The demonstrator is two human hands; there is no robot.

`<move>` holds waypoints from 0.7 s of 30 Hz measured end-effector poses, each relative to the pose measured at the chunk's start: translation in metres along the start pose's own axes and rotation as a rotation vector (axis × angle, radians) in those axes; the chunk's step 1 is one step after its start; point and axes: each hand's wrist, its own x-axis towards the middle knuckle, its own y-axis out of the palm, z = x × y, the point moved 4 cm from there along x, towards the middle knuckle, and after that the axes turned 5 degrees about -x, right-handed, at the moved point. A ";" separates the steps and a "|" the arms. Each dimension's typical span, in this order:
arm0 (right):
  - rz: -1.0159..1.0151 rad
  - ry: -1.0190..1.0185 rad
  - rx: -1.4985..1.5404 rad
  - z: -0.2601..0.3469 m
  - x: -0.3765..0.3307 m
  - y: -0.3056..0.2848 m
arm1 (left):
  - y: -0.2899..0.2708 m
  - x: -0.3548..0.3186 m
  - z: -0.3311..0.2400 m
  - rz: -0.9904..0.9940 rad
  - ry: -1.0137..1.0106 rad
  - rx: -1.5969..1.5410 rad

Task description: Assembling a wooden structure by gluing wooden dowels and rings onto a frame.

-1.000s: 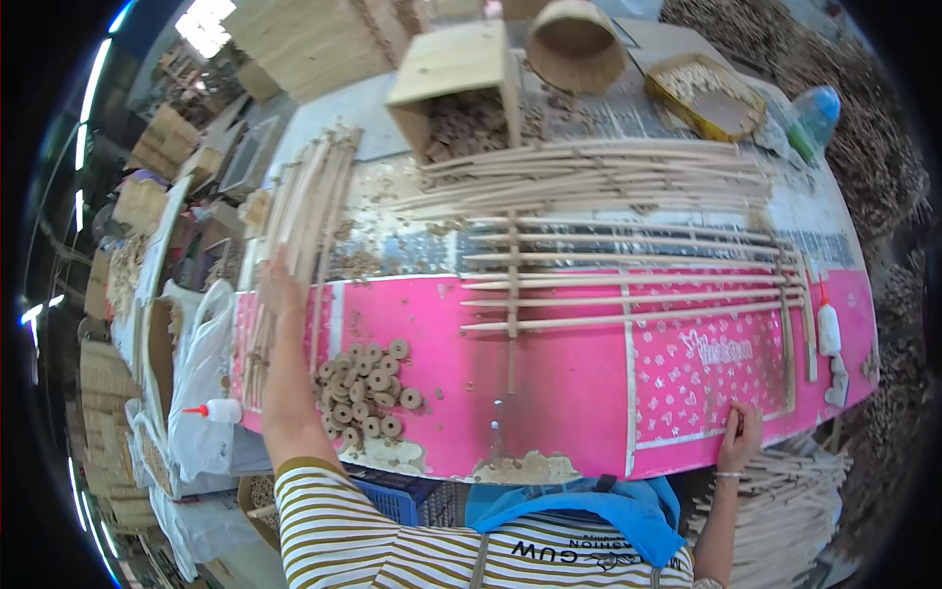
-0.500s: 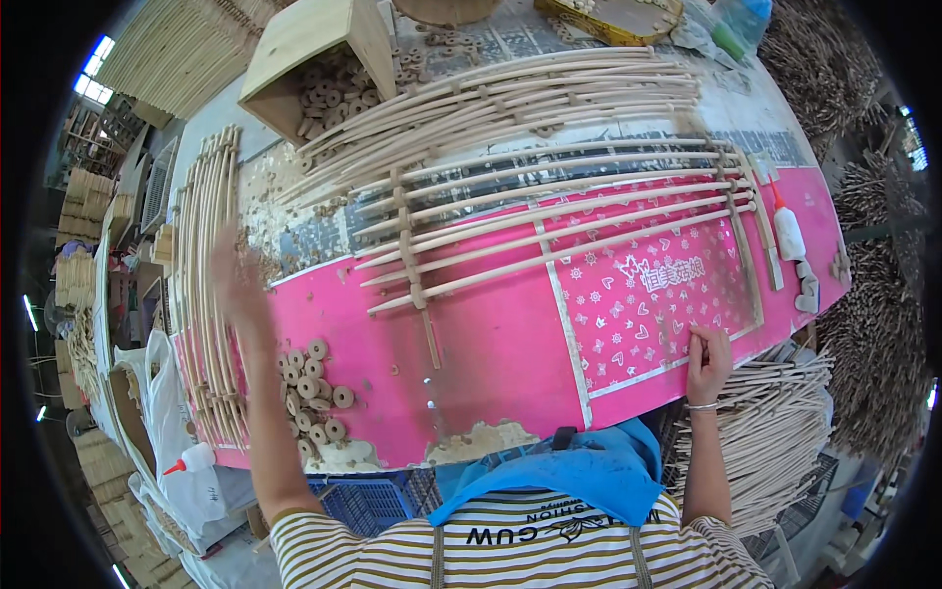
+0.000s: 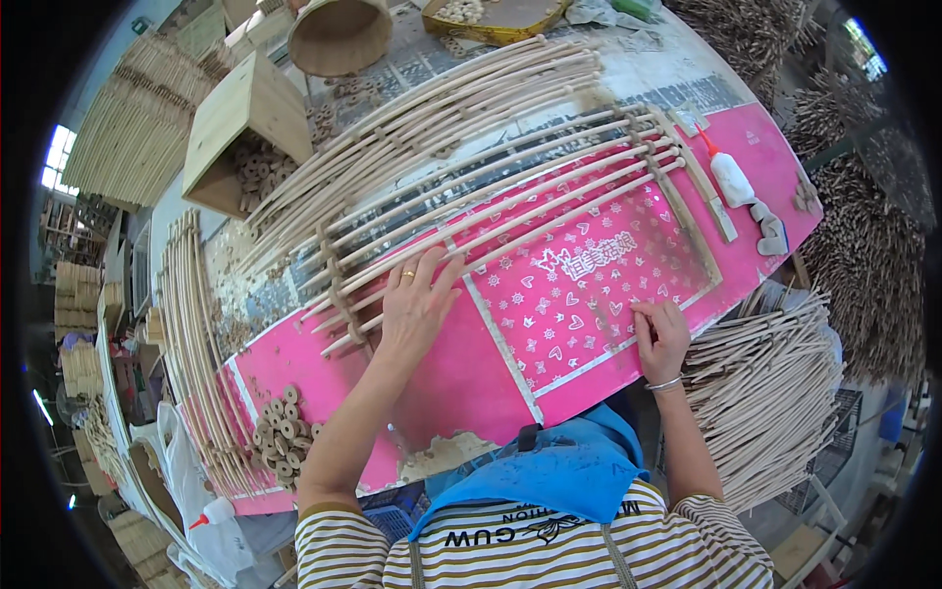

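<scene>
Head view: left hand point(image 3: 417, 306) lies flat, fingers spread apart, palm down on the rattan rod frame point(image 3: 510, 211) – approx 6 long rods crossed by 3 short slats, lying on the pink board point(image 3: 461, 368) mid-table. Right hand point(image 3: 662, 339) rests at the board's near edge, fingers together & curled, tips on the pink surface; can't tell if anything's pinched under them. 1 heap of small wooden rings point(image 3: 278, 437) at the board's left end, too many to count. 2 white glue bottles: one point(image 3: 731, 177) on the board's right end, one point(image 3: 218, 512) at far left, below the table edge. 1 open wooden box point(image 3: 245, 123) w/ more rings behind the frame, 1 round basket point(image 3: 339, 34) behind it. Loose rod bundle point(image 3: 191, 334) left of the board, another stack point(image 3: 765, 393) just right of the right hand
</scene>
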 end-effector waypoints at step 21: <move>0.029 -0.136 0.057 0.004 0.002 0.017 | -0.114 -0.056 0.007 -0.033 -0.210 -0.363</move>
